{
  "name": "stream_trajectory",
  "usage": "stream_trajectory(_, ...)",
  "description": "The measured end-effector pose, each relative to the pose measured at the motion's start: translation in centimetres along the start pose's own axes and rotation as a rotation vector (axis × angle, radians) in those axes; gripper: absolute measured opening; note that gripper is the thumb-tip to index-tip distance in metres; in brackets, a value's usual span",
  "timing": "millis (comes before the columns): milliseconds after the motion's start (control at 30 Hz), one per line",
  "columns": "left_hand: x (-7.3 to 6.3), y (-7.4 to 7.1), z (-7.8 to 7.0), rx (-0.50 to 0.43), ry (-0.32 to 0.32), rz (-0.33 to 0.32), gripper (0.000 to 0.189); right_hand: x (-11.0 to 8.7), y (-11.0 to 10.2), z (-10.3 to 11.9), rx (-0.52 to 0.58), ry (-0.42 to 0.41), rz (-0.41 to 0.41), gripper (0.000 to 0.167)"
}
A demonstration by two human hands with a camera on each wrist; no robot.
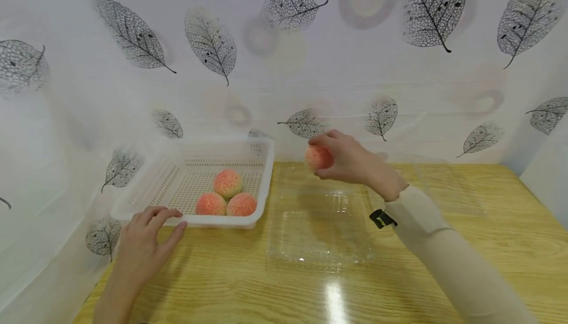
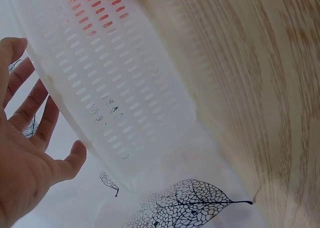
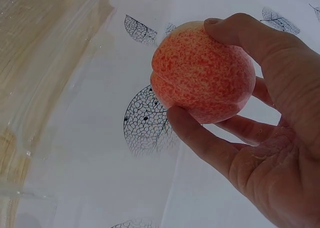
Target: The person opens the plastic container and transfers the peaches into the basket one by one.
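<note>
My right hand (image 1: 348,161) holds a peach (image 1: 318,158) up above the back of a clear plastic box (image 1: 321,237), pinching it between thumb and fingertips. The right wrist view shows this peach (image 3: 202,73) close up, red-speckled with a crease along its side. At the left, my left hand (image 1: 144,242) rests at the near rim of a white slotted basket (image 1: 248,221), its fingers loose. Three more peaches lie together inside, one behind (image 1: 228,183) and two in front (image 1: 210,204), near the basket's front right corner. In the left wrist view the basket wall (image 2: 100,83) stands beside my fingers.
The wood-grain table (image 1: 213,279) runs under the basket and box. Another clear plastic piece (image 1: 457,191) lies at the right, partly behind my right arm. A white curtain (image 1: 266,77) printed with leaves hangs along the back and left side.
</note>
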State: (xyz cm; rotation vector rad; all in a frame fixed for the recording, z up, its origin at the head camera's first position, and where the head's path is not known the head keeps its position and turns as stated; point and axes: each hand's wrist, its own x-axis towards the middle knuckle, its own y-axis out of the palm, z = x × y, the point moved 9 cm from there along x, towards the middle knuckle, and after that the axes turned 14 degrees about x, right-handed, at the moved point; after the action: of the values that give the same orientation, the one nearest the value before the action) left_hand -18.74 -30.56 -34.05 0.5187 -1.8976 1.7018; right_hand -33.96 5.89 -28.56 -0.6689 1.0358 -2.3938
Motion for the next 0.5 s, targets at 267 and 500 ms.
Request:
stream_trajectory(267,0.0,0.0,0.1,0.0,0.007,-0.015,0.024,0.9,0.9,1.2,0.014,-0.038,0.014,0.067)
stream_trajectory(500,0.0,0.1,0.2,-0.001,-0.002,0.003,0.024,1.7,1.9,2.0,0.023,-0.068,0.029,0.066)
